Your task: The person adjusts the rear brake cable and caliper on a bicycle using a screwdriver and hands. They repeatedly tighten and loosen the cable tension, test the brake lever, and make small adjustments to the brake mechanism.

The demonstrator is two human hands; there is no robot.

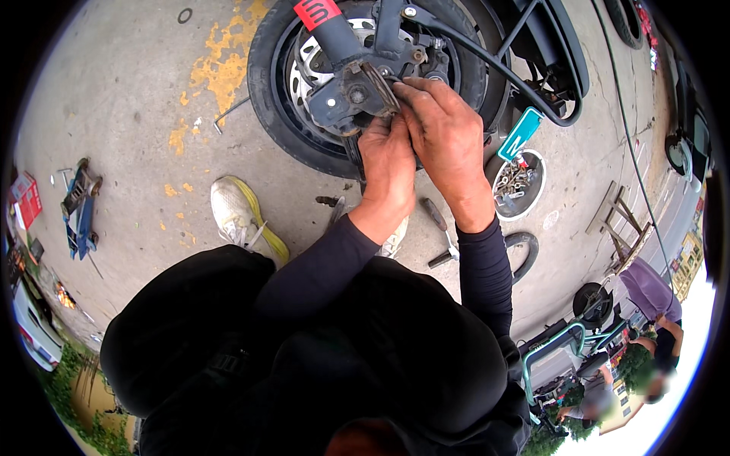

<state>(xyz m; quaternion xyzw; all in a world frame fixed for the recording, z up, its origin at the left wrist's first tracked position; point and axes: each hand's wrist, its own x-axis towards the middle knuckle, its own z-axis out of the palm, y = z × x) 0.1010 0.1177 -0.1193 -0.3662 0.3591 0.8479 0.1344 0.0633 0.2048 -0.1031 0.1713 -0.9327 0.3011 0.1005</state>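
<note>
In front of me lies a wheel with a black tyre and a drilled brake disc. A dark metal bracket and a thick black tube with a red label cross over it. My left hand is closed at the bracket's lower right edge, its fingertips pinched together. Close against it, my right hand is closed too, thumb and fingers bent at the same spot beside a thin curved metal strip. Whatever the fingertips hold is hidden between them.
Right of my hands stands a pale bowl of loose bolts, beside a green plate. A wooden-handled tool and a black curved piece lie nearby. Leftward are an L-shaped rod and blue jack. People stand far right.
</note>
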